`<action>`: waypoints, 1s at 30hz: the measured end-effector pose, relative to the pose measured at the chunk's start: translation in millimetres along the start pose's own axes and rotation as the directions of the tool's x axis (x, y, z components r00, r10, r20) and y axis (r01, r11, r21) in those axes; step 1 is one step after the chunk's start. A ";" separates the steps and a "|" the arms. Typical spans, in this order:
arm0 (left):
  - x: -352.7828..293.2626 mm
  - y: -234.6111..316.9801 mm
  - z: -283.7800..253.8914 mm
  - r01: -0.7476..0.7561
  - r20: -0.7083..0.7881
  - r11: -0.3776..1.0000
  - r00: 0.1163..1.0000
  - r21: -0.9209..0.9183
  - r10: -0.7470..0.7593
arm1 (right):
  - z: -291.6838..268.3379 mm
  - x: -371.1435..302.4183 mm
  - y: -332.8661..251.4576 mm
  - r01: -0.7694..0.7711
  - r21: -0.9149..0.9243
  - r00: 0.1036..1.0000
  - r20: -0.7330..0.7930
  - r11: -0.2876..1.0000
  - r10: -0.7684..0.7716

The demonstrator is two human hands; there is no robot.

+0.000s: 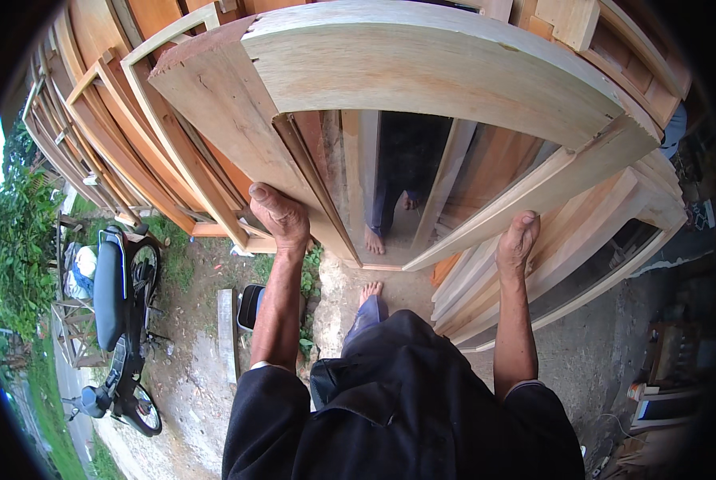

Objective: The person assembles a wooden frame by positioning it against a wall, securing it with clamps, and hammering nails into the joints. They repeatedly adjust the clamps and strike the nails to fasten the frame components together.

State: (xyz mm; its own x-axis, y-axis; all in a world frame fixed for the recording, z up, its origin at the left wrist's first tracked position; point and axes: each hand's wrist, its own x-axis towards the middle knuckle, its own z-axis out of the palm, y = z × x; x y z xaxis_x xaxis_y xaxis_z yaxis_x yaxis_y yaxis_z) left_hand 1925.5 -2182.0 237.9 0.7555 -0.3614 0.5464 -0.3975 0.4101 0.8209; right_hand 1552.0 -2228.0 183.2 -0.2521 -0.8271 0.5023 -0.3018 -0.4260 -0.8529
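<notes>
A large pale wooden door frame stands upright in front of me, its wide top rail nearest the camera. The glass pane inside it reflects legs and bare feet. My left hand grips the outer edge of the left stile, thumb lying on the front face and fingers hidden behind. On the opposite stile, my right hand is closed round the outer edge, with its thumb up and its fingers mostly out of sight. Both arms reach forward at about the same height.
Several wooden frames lean in a row at the left. More framed panels stand stacked close by my right hand. A motorcycle is parked on the left, near a plank and a dark container.
</notes>
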 end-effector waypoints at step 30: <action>102.5 -149.5 217.8 0.056 0.327 0.998 0.943 0.022 -0.060 | 122.8 197.0 71.1 -0.167 -0.131 0.981 0.075 0.977 0.178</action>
State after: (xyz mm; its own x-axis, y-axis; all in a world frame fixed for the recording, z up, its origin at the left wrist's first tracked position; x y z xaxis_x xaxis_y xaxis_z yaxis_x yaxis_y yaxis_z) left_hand 1949.0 -2462.7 207.5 0.5660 -0.6397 0.5200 -0.3657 0.3705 0.8538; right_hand 1593.8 -2466.3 204.1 -0.2319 -0.9148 0.3308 -0.3730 -0.2304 -0.8988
